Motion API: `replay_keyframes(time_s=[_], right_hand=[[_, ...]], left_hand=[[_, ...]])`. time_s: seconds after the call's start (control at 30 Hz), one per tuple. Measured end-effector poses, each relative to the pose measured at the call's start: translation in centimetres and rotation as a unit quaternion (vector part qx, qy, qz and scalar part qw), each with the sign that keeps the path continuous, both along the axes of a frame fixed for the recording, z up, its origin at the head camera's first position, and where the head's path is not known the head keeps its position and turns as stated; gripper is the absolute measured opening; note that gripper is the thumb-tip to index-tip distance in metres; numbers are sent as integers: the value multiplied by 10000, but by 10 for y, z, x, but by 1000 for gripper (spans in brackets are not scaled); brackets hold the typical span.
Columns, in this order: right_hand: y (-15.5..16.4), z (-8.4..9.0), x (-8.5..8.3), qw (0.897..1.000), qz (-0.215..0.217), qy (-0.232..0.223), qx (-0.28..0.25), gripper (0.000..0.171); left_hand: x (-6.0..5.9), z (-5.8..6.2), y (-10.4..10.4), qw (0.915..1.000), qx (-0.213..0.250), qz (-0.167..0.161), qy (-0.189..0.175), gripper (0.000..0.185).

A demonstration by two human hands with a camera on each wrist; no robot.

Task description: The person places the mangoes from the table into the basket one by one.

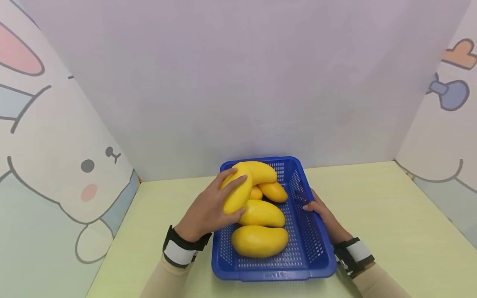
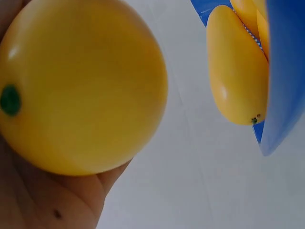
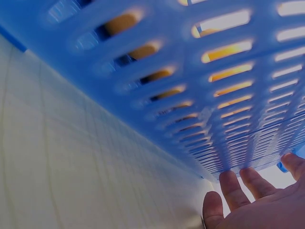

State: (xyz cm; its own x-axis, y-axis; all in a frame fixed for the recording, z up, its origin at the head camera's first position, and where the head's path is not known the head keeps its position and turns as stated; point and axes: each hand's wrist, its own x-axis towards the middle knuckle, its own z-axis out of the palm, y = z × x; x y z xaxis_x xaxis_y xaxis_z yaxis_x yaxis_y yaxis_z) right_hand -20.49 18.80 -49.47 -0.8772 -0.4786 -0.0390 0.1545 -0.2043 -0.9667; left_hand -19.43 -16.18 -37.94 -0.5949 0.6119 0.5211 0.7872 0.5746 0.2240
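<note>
A blue slotted basket [image 1: 311, 244] sits on the pale green table and holds several yellow mangoes [image 1: 259, 240]. My left hand [image 1: 211, 203] grips one mango [image 1: 237, 191], lifted over the basket's left rim. Up close, that mango [image 2: 81, 86] fills the left wrist view and rests against my palm [image 2: 47, 205]. Beyond it another mango [image 2: 236, 71] lies in the basket [image 2: 286, 71]. My right hand [image 1: 317, 207] holds the basket's right rim, thumb on top. Its fingers [image 3: 233, 188] lie against the outside of the slotted wall [image 3: 200, 86].
White panels with cartoon rabbit drawings close the table in on the left [image 1: 56, 165], back and right [image 1: 443, 136]. Bare green table surface [image 1: 391, 215] stretches right of the basket and also on its left [image 1: 156, 207].
</note>
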Motion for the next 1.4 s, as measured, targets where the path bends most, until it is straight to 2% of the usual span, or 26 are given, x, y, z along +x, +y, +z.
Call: replay_keyframes(time_s=[0.17, 0.4, 0.53, 0.77, 0.93, 1.07, 1.2, 1.4], right_hand=[[0, 0, 1, 9999, -86, -23, 81, 75], [0, 0, 1, 9999, -100, -78, 96, 75], [-2, -1, 2, 9999, -80, -61, 62, 75], [-3, 0, 3, 9999, -150, 14, 49, 76], [-3, 1, 4, 9999, -99, 41, 16, 75], [-2, 0, 5, 9998, -42, -184, 21, 74], [-2, 1, 5, 9996, -61, -266, 52, 74], [-2, 2, 4, 9998, -134, -153, 89, 75]], left_hand=[[-6, 5, 8, 9994, -185, -283, -90, 74], [-16, 6, 20, 9941, -645, -491, -714, 71], [-20, 5, 24, 9910, -827, -560, -888, 71], [-31, 5, 35, 9855, -1409, -754, -575, 72], [-37, 4, 40, 9785, -1747, -941, -562, 75], [-39, 5, 43, 9758, -1860, -1045, -482, 77], [-43, 5, 46, 9712, -2050, -1079, -550, 78], [-48, 3, 53, 9614, -2441, -1053, -715, 81]])
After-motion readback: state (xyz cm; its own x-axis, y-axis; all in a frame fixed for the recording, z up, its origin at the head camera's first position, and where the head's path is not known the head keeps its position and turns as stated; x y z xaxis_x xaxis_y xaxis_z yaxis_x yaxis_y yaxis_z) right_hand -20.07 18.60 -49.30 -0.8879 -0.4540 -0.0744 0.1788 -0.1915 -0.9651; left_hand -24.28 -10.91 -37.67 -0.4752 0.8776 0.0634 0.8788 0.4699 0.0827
